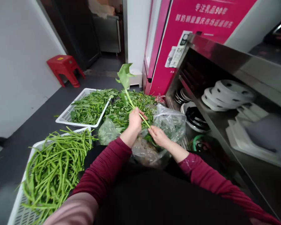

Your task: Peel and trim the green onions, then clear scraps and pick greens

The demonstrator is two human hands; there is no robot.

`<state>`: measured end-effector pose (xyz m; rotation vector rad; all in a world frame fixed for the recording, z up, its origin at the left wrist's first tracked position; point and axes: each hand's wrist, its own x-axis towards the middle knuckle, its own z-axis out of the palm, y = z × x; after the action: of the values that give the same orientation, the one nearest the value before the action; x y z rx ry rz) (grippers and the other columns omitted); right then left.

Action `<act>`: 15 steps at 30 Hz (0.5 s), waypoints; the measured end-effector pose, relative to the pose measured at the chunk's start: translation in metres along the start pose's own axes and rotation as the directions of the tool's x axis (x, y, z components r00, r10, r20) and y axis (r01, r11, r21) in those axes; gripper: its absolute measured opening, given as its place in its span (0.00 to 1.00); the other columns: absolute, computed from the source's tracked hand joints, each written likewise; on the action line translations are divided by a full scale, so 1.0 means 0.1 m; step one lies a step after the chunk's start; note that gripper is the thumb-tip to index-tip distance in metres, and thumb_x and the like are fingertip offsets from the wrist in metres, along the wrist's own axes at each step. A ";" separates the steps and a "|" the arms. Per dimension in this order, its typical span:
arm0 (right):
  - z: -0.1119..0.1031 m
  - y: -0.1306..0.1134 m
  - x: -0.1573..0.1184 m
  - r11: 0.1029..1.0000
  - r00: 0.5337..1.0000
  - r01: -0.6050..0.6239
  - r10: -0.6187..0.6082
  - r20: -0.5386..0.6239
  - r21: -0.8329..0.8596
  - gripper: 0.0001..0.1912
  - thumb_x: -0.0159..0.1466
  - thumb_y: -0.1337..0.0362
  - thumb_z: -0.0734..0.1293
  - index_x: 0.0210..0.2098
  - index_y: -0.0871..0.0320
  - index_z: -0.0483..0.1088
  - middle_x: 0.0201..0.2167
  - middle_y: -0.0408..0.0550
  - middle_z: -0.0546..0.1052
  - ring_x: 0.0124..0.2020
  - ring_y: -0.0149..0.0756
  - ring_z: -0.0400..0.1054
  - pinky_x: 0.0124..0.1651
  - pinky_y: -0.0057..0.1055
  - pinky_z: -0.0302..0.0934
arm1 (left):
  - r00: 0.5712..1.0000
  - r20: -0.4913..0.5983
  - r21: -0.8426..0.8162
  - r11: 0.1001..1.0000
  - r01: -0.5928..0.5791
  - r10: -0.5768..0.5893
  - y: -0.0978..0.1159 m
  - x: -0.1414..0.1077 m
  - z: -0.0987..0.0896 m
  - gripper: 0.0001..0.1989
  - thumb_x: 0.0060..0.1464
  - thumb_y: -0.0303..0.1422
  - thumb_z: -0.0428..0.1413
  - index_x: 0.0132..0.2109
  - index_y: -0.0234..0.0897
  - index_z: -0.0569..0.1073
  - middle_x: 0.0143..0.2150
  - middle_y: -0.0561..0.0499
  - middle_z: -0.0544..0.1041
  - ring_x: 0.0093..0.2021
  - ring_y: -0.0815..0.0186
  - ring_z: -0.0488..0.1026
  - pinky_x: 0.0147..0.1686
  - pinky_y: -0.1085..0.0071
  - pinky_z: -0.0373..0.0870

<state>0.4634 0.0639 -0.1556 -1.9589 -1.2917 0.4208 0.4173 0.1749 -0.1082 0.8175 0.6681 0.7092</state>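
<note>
A long green vegetable stem with a broad leaf at its top slants between my hands. My left hand is closed around its middle, and my right hand pinches its lower end. Beneath them lies a heap of leafy greens, partly in clear plastic bags. Below my hands an open plastic bag holds something brownish that I cannot make out. Left of the heap, a white basket holds picked leaves and stems. Nearer me, another white basket is piled with bare green stems.
A red stool stands by the left wall, near a doorway. To the right, a metal shelf carries stacked white dishes, with more plates below. Behind the heap rises a pink refrigerator beside a small white stool.
</note>
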 end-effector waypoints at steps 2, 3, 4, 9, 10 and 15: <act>0.05 0.04 -0.15 0.991 0.999 0.029 -0.031 -0.010 -0.130 0.16 0.66 0.58 0.50 0.25 0.56 0.56 0.22 0.44 0.63 0.26 0.32 0.58 0.33 0.28 0.52 | 0.987 -0.125 -0.096 0.992 0.084 -0.096 0.04 0.06 0.06 0.17 0.60 0.38 0.45 0.24 0.36 0.58 0.16 0.60 0.58 0.12 0.77 0.52 0.15 0.79 0.50; 0.07 0.07 -0.23 0.983 0.999 0.037 -0.038 0.000 -0.178 0.16 0.66 0.59 0.50 0.25 0.56 0.57 0.22 0.44 0.64 0.26 0.32 0.59 0.33 0.28 0.52 | 0.978 -0.173 -0.124 0.987 0.098 -0.119 0.10 0.11 0.05 0.17 0.61 0.37 0.43 0.24 0.37 0.56 0.16 0.61 0.55 0.12 0.77 0.49 0.14 0.79 0.46; 0.09 0.12 -0.31 0.974 0.999 0.044 -0.041 0.020 -0.223 0.16 0.67 0.60 0.49 0.26 0.57 0.59 0.23 0.45 0.66 0.26 0.32 0.60 0.33 0.28 0.53 | 0.970 -0.215 -0.138 0.987 0.083 -0.111 0.20 0.18 0.01 0.17 0.62 0.35 0.41 0.24 0.37 0.55 0.16 0.61 0.53 0.12 0.78 0.46 0.13 0.79 0.42; 0.12 0.69 -0.65 0.872 0.968 -0.048 0.161 0.193 -0.487 0.19 0.68 0.62 0.48 0.32 0.60 0.66 0.30 0.52 0.74 0.33 0.34 0.68 0.38 0.28 0.56 | 0.901 -0.346 -0.043 0.954 -0.296 0.263 1.19 0.52 -0.37 0.19 0.65 0.36 0.31 0.25 0.38 0.48 0.17 0.61 0.47 0.14 0.78 0.42 0.13 0.80 0.40; 0.11 0.82 -0.67 0.832 0.946 -0.107 0.254 0.202 -0.545 0.19 0.68 0.62 0.48 0.36 0.61 0.67 0.33 0.54 0.74 0.35 0.35 0.68 0.39 0.29 0.56 | 0.895 -0.343 -0.025 0.950 -0.312 0.285 1.36 0.54 -0.42 0.20 0.65 0.38 0.30 0.25 0.38 0.48 0.17 0.61 0.46 0.14 0.78 0.41 0.13 0.80 0.39; 0.06 1.08 -0.59 0.732 0.856 -0.192 0.451 0.253 -0.654 0.15 0.66 0.64 0.54 0.44 0.61 0.69 0.43 0.58 0.74 0.47 0.39 0.68 0.49 0.35 0.56 | 0.982 -0.014 0.240 0.954 -0.180 0.188 1.29 0.19 -0.46 0.18 0.59 0.45 0.45 0.29 0.35 0.61 0.18 0.60 0.55 0.14 0.78 0.48 0.13 0.81 0.43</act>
<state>0.5040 -0.0102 -0.2457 -2.7980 -1.4484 0.6673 0.3562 0.2717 -0.0306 1.1003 0.7246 0.8241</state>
